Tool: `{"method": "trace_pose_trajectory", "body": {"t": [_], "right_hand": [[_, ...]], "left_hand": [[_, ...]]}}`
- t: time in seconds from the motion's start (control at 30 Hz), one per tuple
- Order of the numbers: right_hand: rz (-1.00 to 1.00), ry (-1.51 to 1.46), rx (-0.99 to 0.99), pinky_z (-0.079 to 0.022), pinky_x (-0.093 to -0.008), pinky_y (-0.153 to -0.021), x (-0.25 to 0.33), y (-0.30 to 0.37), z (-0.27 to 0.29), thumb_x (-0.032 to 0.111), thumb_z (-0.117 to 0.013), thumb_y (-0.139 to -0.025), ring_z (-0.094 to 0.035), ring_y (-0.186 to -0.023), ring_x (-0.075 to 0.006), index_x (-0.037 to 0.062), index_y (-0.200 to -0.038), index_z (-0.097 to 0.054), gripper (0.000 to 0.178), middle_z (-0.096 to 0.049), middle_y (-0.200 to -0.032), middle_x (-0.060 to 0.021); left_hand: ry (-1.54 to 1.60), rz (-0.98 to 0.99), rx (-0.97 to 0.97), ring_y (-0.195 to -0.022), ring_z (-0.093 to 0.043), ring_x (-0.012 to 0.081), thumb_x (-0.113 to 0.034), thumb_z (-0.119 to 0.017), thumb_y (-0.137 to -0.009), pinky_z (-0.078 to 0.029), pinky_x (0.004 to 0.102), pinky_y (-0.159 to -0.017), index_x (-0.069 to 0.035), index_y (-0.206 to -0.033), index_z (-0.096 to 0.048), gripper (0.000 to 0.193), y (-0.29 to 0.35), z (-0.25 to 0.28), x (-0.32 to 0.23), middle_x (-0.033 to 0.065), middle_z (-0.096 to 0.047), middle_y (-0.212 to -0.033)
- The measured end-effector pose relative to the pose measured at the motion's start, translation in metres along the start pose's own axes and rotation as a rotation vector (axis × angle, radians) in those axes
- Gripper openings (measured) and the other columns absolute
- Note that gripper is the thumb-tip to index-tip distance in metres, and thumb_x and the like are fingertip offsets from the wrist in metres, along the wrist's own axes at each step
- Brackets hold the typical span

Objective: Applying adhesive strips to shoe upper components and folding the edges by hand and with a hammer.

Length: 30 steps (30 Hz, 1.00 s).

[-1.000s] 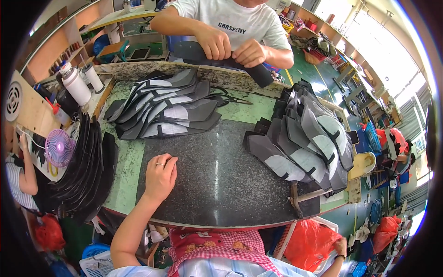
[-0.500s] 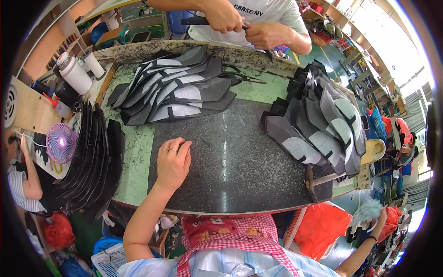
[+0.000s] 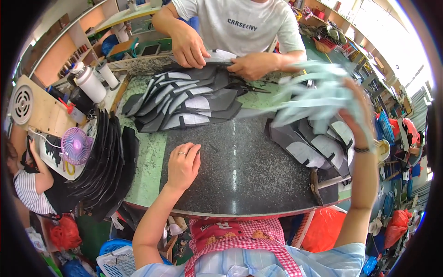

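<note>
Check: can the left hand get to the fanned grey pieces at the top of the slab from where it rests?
Probably yes. The left hand lies flat on the dark slab, empty, with only bare slab before the fanned grey pieces. A co-worker's hands work their far edge.

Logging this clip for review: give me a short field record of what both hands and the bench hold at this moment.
Left hand: flat on the dark stone slab, holding nothing.
Right hand: raised, gripping a blurred pale sheet.
Right pile: grey cut pieces, under the raised hand.
Far pile: fanned grey pieces.
Co-worker's hands: on the far pile.
Left edge: black pieces, small purple fan.
</note>
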State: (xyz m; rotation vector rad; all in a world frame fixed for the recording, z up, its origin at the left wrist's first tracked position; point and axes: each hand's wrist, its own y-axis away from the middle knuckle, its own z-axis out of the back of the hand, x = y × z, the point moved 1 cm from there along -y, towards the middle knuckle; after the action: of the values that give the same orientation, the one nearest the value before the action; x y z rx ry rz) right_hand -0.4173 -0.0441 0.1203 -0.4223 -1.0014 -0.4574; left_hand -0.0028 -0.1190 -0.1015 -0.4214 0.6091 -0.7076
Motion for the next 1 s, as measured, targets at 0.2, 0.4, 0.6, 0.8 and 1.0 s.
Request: {"method": "trace_pose_trajectory", "body": {"t": [0.2, 0.4, 0.6, 0.8, 1.0], "right_hand": [[0.467, 0.675, 0.175, -0.047, -0.0481, -0.074, -0.006, -0.019, -0.100, 0.035, -0.052, -0.099, -0.061, -0.083, -0.0404, 0.0003, -0.090, -0.065, 0.038, -0.065, -0.088, -0.0205], [0.266, 0.299, 0.228, -0.043, -0.0347, -0.061, -0.013, -0.026, -0.101, 0.030, -0.068, -0.090, -0.057, -0.068, -0.0165, -0.0006, -0.087, -0.064, 0.031, -0.060, -0.074, -0.0128], [0.402, 0.734, 0.031, -0.051, -0.0408, -0.084, -0.015, -0.013, -0.078, 0.015, -0.078, -0.077, -0.061, -0.097, -0.0317, -0.0036, -0.117, -0.056, 0.049, -0.062, -0.107, -0.0160], [0.561, 0.895, 0.131, -0.054, -0.0456, -0.066, -0.020, 0.028, -0.123, 0.011, -0.066, -0.082, -0.068, -0.075, -0.0344, 0.0017, -0.085, -0.059, 0.012, -0.067, -0.084, -0.0157], [0.406, 0.646, 0.319, -0.053, -0.0392, -0.059, -0.032, 0.039, -0.113, 0.017, -0.067, -0.086, -0.069, -0.065, -0.0275, 0.0016, -0.077, -0.068, 0.018, -0.070, -0.073, -0.0152]], "left_hand": [[-0.102, 0.032, -0.284, -0.108, -0.059, 0.0375, -0.005, -0.062, -0.086, -0.047, 0.0439, -0.096, 0.000, -0.115, -0.062, 0.029, -0.084, 0.043, 0.061, 0.0182, -0.063, -0.114], [0.027, 0.213, -0.081, -0.120, -0.056, 0.0394, -0.005, -0.066, -0.080, -0.044, 0.0429, -0.102, -0.013, -0.137, -0.052, 0.059, -0.137, 0.031, 0.196, 0.0212, -0.060, -0.128], [0.069, 0.282, 0.061, -0.097, -0.066, 0.0415, -0.002, -0.067, -0.080, -0.052, 0.0462, -0.084, -0.017, -0.132, -0.055, 0.056, -0.164, 0.035, 0.188, 0.0226, -0.068, -0.100], [-0.194, 0.212, 0.196, -0.120, -0.053, 0.0439, -0.018, -0.071, -0.075, -0.047, 0.0485, -0.099, -0.012, -0.131, -0.056, 0.058, -0.166, 0.051, 0.159, 0.0245, -0.052, -0.135], [0.141, 0.325, 0.102, -0.103, -0.066, 0.0348, -0.029, -0.068, -0.090, -0.050, 0.0398, -0.086, -0.007, -0.121, -0.056, 0.040, -0.167, 0.023, 0.184, 0.0178, -0.069, -0.107]]}}
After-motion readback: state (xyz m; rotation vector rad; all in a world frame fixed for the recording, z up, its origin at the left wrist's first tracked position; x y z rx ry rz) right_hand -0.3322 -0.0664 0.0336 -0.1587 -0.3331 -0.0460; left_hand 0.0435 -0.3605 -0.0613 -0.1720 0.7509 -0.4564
